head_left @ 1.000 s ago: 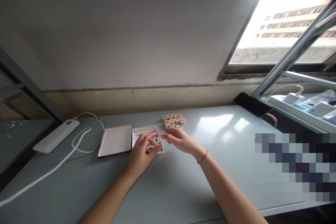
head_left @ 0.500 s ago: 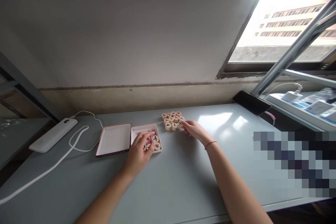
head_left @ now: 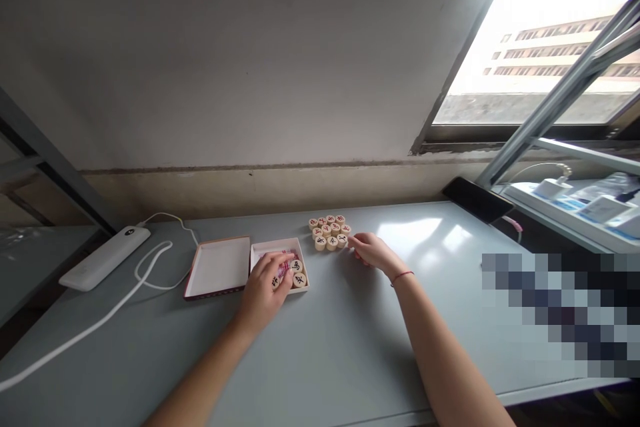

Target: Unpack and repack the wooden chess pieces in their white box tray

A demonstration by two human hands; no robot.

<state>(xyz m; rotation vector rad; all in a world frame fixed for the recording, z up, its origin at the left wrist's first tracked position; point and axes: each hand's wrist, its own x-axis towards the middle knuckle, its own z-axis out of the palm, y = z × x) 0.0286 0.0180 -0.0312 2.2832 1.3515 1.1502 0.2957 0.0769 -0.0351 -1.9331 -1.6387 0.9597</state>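
Note:
My left hand (head_left: 265, 283) lies over the shallow white box (head_left: 305, 260), thumb and fingers spread with a gap between them. Round wooden Chinese chess pieces with black characters sit in the box; one marked piece (head_left: 297, 266) and another below it (head_left: 299, 280) show beside my thumb. My palm and fingers hide part of the box. My right hand (head_left: 373, 250) is at the right side of a block of pieces (head_left: 327, 229), its fingers curled together and no piece visible in them. Red characters mark the back pieces, black ones the front row.
The open box lid (head_left: 220, 267) lies left of the box. Further left are a white power bank (head_left: 105, 259) and a white cable (head_left: 115, 307). A dark phone (head_left: 477, 199) leans by the metal frame at the right. The wall stands behind the grey desk (head_left: 345, 360).
My right hand has let go of a black-marked piece at the right end of the front row and drawn slightly right. My left thumb has shifted a little over the pieces in the box.

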